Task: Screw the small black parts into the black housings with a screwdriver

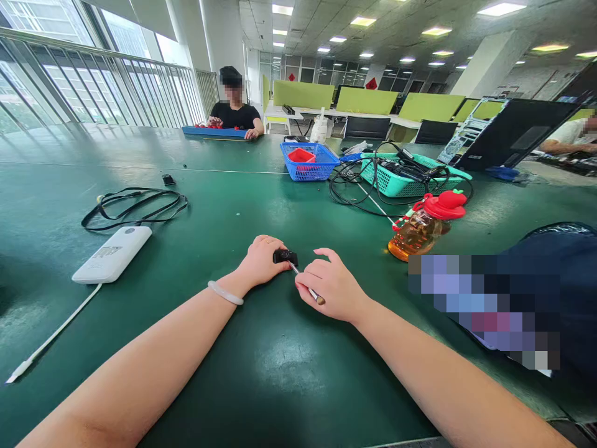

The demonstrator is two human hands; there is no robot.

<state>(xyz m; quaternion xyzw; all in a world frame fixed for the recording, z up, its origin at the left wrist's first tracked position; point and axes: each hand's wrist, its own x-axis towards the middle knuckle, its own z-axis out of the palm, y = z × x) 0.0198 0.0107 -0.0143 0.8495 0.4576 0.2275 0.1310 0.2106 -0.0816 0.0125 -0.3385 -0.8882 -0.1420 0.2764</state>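
Observation:
Near the middle of the green table (289,367), my left hand (263,260) grips a small black object (285,256) between thumb and fingers. A white bracelet (226,293) circles the left wrist. My right hand (329,283) is closed around a thin tool (316,296) with a metallic shaft and a brownish end. The tool's far tip meets the near edge of the black object. Small details on the black object are too tiny to make out.
A white power bank (112,254) and coiled black cable (135,208) lie left. Ahead are a blue basket (308,171) and a teal basket (396,185) with cables. A red-lidded bottle (417,233) stands right, near dark fabric (559,274). A person (236,115) sits across.

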